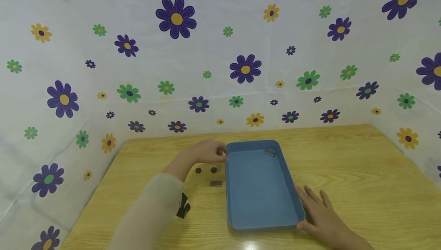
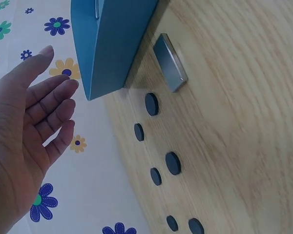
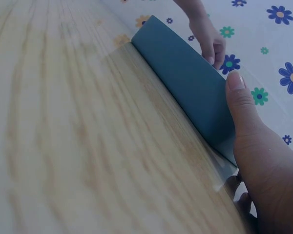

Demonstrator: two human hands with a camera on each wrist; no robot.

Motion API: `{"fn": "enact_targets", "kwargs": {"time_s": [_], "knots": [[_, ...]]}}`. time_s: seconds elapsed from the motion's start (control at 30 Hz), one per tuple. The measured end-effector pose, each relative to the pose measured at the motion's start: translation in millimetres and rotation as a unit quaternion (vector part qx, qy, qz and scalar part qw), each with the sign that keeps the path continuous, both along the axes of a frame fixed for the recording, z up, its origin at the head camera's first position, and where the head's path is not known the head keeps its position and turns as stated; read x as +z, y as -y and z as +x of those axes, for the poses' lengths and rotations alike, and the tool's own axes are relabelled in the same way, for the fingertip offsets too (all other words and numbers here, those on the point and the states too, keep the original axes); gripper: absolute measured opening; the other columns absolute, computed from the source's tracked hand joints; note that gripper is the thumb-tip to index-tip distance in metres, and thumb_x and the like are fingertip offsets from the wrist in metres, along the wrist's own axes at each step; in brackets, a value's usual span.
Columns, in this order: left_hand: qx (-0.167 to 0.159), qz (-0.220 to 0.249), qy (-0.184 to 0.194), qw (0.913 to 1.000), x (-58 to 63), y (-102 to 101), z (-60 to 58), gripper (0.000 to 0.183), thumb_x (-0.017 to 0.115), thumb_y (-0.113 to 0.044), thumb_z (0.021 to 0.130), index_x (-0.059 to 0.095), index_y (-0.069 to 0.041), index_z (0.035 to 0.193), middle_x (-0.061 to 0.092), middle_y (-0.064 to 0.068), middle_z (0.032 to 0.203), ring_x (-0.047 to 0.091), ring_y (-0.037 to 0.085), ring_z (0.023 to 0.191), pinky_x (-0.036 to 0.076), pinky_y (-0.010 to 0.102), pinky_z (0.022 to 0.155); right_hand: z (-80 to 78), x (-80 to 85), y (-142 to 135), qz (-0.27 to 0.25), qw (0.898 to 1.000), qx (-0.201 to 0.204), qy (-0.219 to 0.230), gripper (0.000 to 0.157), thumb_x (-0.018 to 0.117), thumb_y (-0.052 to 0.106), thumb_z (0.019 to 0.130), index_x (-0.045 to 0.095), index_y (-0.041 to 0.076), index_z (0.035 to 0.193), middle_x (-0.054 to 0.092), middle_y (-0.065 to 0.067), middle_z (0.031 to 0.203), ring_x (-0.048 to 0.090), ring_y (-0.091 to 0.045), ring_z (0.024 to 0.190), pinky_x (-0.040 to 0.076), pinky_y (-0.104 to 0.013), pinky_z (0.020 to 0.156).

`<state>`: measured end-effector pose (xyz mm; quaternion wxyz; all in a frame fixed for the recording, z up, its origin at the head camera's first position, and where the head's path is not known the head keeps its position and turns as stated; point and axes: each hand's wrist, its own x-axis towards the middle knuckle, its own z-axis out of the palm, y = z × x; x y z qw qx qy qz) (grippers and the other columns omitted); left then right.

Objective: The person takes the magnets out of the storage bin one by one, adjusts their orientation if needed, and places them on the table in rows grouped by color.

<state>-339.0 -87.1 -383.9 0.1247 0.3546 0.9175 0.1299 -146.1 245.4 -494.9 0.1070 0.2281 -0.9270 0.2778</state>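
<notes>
A shallow blue tray (image 1: 260, 188) lies on the table. My left hand (image 1: 208, 152) hovers at its left rim toward the far corner. The left wrist view shows that hand (image 2: 34, 112) empty, fingers loosely bent. On the tray's right side, by the near corner, my right hand (image 1: 322, 215) rests with its fingers extended and thumb (image 3: 241, 100) touching the wall. A small flat metal block (image 1: 270, 152) sits inside the tray at the far right. Left of the tray lies a similar shiny rectangular block (image 2: 170, 62), with several small black discs (image 2: 173, 163) near it.
The wood-grain table (image 1: 358, 169) runs under everything. White flower-printed cloth (image 1: 213, 51) hangs behind and along both sides. A black piece (image 1: 183, 206) shows at my left sleeve, and the left forearm covers part of the tabletop in the head view.
</notes>
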Motion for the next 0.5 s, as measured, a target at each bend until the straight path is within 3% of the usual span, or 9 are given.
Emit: {"fn": "enact_targets", "kwargs": {"time_s": [0.17, 0.5], "knots": [[-0.004, -0.021, -0.010, 0.9997, 5.7, -14.7, 0.1, 0.046, 0.058, -0.040, 0.086, 0.058, -0.008, 0.119, 0.062, 0.005, 0.109, 0.058, 0.016, 0.097, 0.046, 0.033, 0.085, -0.6, -0.4, 0.5, 0.005, 1.000, -0.003, -0.011, 0.080, 0.048, 0.056, 0.085, 0.014, 0.016, 0.146, 0.031, -0.008, 0.146, 0.028, -0.048, 0.127, -0.002, -0.059, 0.106], [-0.025, -0.058, -0.031, 0.9975, 7.0, -47.8, 1.2, 0.046, 0.057, -0.040, 0.087, 0.056, -0.011, 0.123, 0.063, 0.001, 0.106, 0.058, 0.013, 0.095, 0.047, 0.030, 0.082, 0.3, -1.5, 0.3, 0.014, 1.000, -0.002, -0.027, 0.082, 0.044, 0.060, 0.085, 0.015, 0.014, 0.146, 0.033, -0.011, 0.145, 0.029, -0.050, 0.125, -0.002, -0.060, 0.106]]}}
